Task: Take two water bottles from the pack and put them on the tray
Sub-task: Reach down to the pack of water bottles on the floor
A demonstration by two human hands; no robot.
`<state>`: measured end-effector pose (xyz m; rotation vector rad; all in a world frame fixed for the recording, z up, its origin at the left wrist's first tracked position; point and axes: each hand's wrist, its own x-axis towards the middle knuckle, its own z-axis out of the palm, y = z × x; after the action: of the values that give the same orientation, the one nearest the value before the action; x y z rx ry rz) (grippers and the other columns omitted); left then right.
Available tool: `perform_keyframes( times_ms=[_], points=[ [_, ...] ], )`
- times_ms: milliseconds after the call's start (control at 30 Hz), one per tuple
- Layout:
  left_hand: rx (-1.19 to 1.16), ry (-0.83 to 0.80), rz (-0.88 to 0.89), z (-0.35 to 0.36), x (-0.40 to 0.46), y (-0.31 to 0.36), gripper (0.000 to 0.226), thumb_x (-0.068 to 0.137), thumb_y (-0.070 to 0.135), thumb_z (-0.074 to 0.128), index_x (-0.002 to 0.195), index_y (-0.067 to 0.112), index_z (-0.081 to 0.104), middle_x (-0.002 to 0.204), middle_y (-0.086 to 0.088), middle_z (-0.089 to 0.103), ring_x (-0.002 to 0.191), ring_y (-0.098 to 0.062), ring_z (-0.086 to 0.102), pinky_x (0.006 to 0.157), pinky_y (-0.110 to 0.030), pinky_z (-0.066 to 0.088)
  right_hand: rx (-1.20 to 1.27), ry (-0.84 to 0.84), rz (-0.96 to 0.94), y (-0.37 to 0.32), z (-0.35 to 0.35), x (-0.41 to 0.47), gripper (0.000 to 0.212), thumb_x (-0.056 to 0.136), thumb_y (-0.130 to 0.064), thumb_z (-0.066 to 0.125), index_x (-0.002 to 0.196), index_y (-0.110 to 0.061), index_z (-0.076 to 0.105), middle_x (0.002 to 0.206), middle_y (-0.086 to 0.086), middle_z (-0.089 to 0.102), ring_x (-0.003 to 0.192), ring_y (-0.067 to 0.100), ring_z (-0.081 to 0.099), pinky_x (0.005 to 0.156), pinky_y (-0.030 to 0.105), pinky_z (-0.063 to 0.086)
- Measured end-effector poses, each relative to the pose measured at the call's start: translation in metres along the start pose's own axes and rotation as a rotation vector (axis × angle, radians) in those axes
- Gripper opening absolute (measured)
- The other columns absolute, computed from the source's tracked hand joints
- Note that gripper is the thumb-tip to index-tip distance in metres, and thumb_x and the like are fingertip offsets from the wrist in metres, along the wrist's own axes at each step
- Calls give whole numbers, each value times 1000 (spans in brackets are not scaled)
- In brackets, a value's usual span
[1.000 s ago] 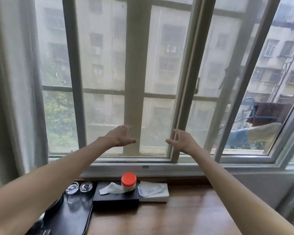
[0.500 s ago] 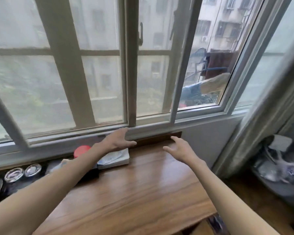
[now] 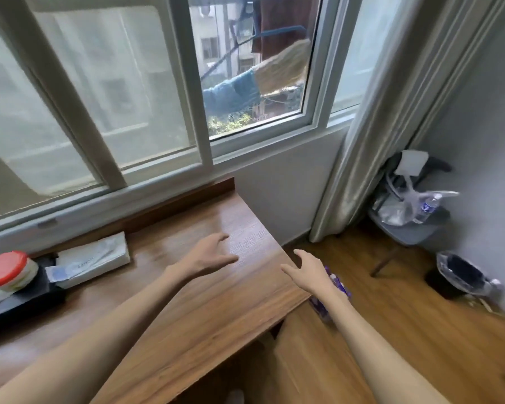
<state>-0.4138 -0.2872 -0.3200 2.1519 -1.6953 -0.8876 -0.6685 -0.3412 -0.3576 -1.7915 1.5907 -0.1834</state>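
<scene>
Both my hands hover with fingers spread and nothing in them. My left hand (image 3: 207, 256) is above the right end of the wooden table (image 3: 187, 301). My right hand (image 3: 308, 272) is just past the table's right edge. Below my right wrist, on the floor by the table, something with purple labels and clear plastic (image 3: 344, 288) shows; it looks like the pack of water bottles, mostly hidden by my arm. The tray is out of view.
A grey chair (image 3: 405, 231) in the right corner holds plastic wrap and a loose water bottle (image 3: 427, 207). A lined black bin (image 3: 461, 275) stands on the floor beside it. A red-lidded jar (image 3: 6, 268), black box (image 3: 21, 304) and tissue pack (image 3: 91, 259) lie on the table's left.
My view has swung down and to the right, from the window to the table's right end and the floor. The tray slid out of view on the left. Both hands came lower and stayed open.
</scene>
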Motion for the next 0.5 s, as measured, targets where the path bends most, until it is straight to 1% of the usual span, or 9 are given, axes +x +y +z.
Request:
perform_keyframes(
  times_ms=[67, 167, 267, 367, 500],
  points=[
    [3, -48, 18, 22, 20, 20, 75, 85, 37, 74, 147, 7, 44, 154, -12, 46, 142, -25, 44, 117, -35, 35, 27, -2, 63, 28, -6, 7, 72, 87, -45, 64, 147, -14, 42, 151, 8, 47, 138, 26, 45, 111, 38, 38],
    [31, -104, 51, 55, 53, 50, 74, 85, 38, 73, 147, 8, 45, 154, -11, 47, 143, -24, 43, 118, -35, 34, 101, 14, 169, 68, -18, 19, 70, 87, -45, 65, 147, -18, 44, 149, 7, 50, 137, 24, 46, 110, 36, 39],
    [56, -154, 88, 87, 89, 78, 72, 85, 40, 70, 146, 11, 45, 153, -10, 49, 141, -24, 45, 117, -36, 36, 90, 14, 217, 104, -34, 40, 62, 88, -44, 65, 141, -15, 50, 144, 9, 53, 132, 26, 50, 105, 31, 40],
    [65, -189, 120, 116, 126, 103, 72, 85, 45, 69, 146, 14, 45, 151, -8, 50, 139, -23, 47, 113, -35, 39, 97, 3, 263, 136, -50, 63, 61, 89, -42, 65, 140, -11, 51, 144, 9, 55, 131, 27, 52, 107, 32, 40],
    [73, -253, 133, 146, 176, 132, 74, 84, 46, 70, 146, 14, 46, 150, -8, 51, 138, -22, 48, 115, -36, 39, 89, -15, 318, 173, -73, 93, 52, 88, -39, 67, 129, -9, 59, 135, 12, 62, 124, 30, 57, 102, 34, 45]
  ],
)
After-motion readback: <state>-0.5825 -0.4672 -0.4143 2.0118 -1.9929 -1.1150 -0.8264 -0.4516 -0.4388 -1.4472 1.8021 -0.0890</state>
